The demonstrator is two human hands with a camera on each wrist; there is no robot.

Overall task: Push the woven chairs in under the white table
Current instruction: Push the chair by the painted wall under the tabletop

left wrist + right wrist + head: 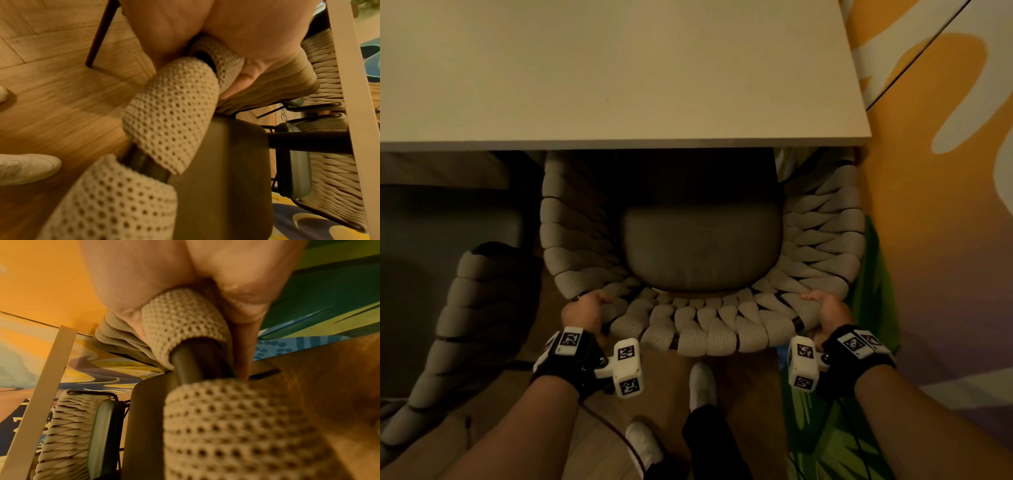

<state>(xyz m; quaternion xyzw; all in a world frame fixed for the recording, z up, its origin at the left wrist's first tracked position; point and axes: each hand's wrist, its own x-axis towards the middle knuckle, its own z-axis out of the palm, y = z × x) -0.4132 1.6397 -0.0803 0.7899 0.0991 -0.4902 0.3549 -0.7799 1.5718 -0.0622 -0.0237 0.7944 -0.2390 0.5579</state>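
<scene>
Beige woven cord wrapped a second curved chair (458,325) standing out on the wooden floor at the far left, and beside it the left hand (582,310) was clenched round the back rim of the beige woven-cord tub chair with a dark seat cushion (702,250), whose front already sat under the flat white table top (619,68). At the rim's other end the right hand (825,308) grasped likewise. The soft cord probably gives slightly, so the stiff metal tube beneath is the surest hold, and the frame looked light enough to slide.

Dim, warm amber light; deep shadow under the table (619,85) — wrist views blurred close-up.
</scene>
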